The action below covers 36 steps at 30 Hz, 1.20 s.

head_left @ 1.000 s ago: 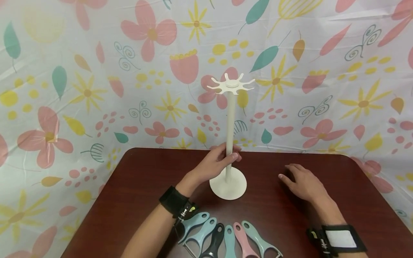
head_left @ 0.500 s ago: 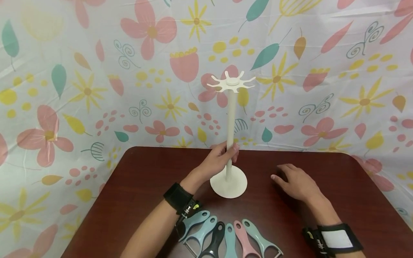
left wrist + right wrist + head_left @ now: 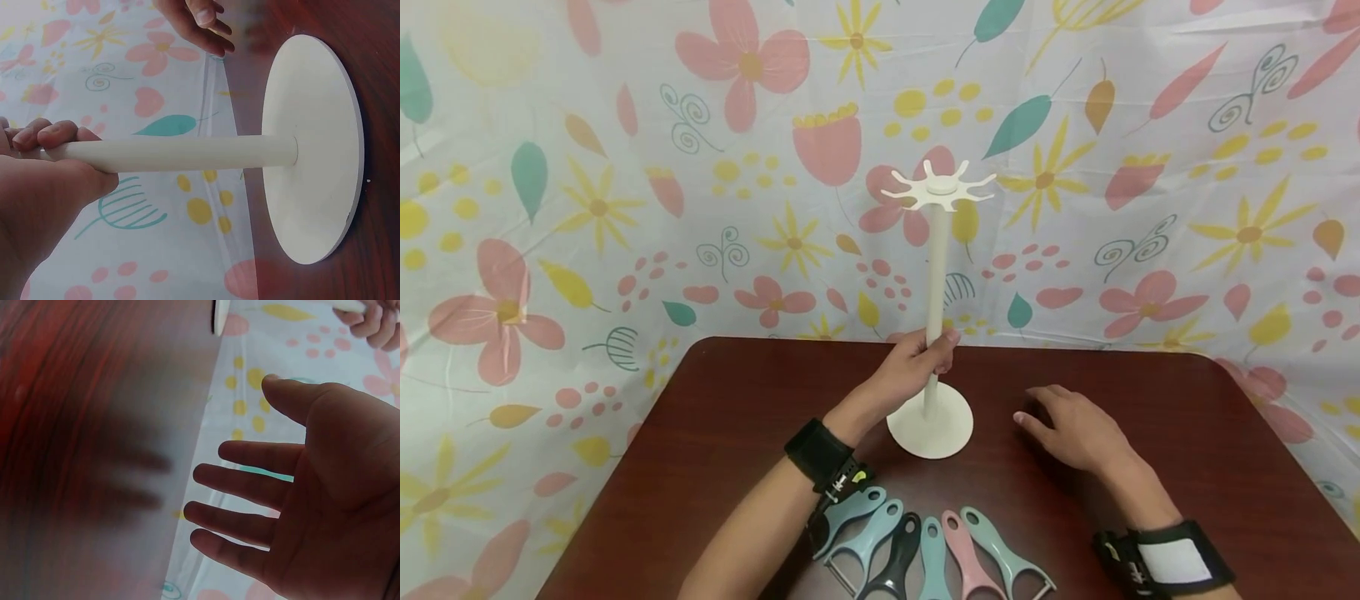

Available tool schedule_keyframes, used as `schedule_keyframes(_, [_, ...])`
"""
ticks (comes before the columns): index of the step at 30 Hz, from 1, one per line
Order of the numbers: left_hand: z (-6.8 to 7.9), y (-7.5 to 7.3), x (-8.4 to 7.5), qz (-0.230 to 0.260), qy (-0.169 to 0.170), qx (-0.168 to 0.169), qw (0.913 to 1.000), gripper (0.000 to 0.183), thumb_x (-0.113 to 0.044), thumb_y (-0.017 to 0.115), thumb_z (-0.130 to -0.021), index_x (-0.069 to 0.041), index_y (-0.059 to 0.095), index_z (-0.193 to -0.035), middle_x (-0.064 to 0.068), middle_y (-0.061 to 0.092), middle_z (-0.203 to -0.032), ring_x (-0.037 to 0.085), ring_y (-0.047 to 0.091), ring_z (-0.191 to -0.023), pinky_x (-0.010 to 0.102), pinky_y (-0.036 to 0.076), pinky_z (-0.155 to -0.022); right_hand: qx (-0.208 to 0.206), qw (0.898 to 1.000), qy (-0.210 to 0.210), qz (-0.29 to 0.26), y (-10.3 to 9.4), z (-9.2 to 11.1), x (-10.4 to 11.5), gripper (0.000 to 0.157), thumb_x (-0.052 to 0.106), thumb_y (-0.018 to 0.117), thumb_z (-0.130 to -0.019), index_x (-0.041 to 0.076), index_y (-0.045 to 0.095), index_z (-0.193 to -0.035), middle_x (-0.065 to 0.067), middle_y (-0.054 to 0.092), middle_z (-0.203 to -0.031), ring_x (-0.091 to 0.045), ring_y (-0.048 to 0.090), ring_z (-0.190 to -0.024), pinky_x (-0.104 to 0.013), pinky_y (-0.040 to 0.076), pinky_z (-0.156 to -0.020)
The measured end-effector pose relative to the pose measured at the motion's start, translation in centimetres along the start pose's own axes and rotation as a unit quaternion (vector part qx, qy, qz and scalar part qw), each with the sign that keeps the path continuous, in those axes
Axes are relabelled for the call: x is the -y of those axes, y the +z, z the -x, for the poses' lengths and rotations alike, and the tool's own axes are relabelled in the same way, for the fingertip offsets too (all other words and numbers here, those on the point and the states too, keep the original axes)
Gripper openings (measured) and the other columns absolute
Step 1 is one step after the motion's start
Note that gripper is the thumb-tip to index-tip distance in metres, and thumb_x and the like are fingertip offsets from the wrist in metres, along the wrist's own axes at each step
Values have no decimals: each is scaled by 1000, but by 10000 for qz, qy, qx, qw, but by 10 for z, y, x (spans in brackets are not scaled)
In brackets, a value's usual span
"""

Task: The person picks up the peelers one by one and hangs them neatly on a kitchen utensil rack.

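A white stand (image 3: 937, 275) with a round base and a ring of hooks at its top stands upright on the table in the head view. My left hand (image 3: 913, 367) grips its pole a little above the base. The left wrist view shows fingers and thumb wrapped round the pole (image 3: 187, 154), with the disc base (image 3: 312, 187) on the tabletop. To the right of the stand, my right hand (image 3: 1078, 429) hovers low over the table, holding nothing. In the right wrist view that hand (image 3: 312, 481) has its fingers spread and apart from the table.
Several peelers lie fanned out at the table's front, among them a black one (image 3: 901, 554), a pink one (image 3: 967, 554) and a green one (image 3: 1000, 546). The dark red-brown table (image 3: 760, 392) ends at a flowered cloth (image 3: 850, 250) behind it.
My right hand has drifted left towards the stand. My left hand keeps its hold on the pole, its fingers closed a little more round it. The stand and peelers stay in place.
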<state>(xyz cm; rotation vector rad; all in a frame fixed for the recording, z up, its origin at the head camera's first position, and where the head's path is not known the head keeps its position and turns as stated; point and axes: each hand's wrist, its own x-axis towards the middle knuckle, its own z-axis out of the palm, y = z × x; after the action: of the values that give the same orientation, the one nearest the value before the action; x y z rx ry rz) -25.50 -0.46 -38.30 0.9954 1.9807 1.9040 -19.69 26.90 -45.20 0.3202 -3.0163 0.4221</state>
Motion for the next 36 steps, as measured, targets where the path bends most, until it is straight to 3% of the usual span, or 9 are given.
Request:
schedule_keyframes(5, [-1, -1, 0, -64, -2, 1, 10000, 46, -27, 42, -107, 13, 43, -82, 25, 35, -76, 34, 34, -72, 41, 32, -72, 106, 9999, -39, 97, 0, 0, 12, 61, 51, 60, -93, 2, 59, -130, -20, 58, -126, -38, 55, -113, -60, 44, -89])
schedule_keyframes(12, [-2, -1, -1, -159, -33, -73, 9998, 43, -22, 43, -106, 12, 45, -81, 9, 35, -71, 19, 33, -66, 29, 32, -67, 203, 9995, -197, 161, 2, 2, 27, 59, 51, 61, -92, 4, 61, -128, -17, 59, -124, -35, 57, -111, -57, 46, -87])
schedule_keyframes(19, [-1, -1, -1, -179, -22, -34, 9998, 43, -23, 42, -106, 12, 46, -82, 8, 36, -70, 20, 33, -64, 28, 32, -64, 412, 9988, -192, 156, 9, 5, 34, 61, 55, 59, -92, 7, 61, -129, -15, 60, -123, -33, 58, -110, -56, 47, -85])
schedule_keyframes(36, [-1, -2, 0, -112, -21, 18, 9999, 43, -23, 41, -107, 11, 46, -82, 8, 35, -71, 20, 32, -65, 28, 32, -65, 316, 9970, -642, 294, 11, 35, 55, 51, 53, 63, -89, 14, 65, -121, -2, 62, -114, -21, 61, -103, -46, 52, -79])
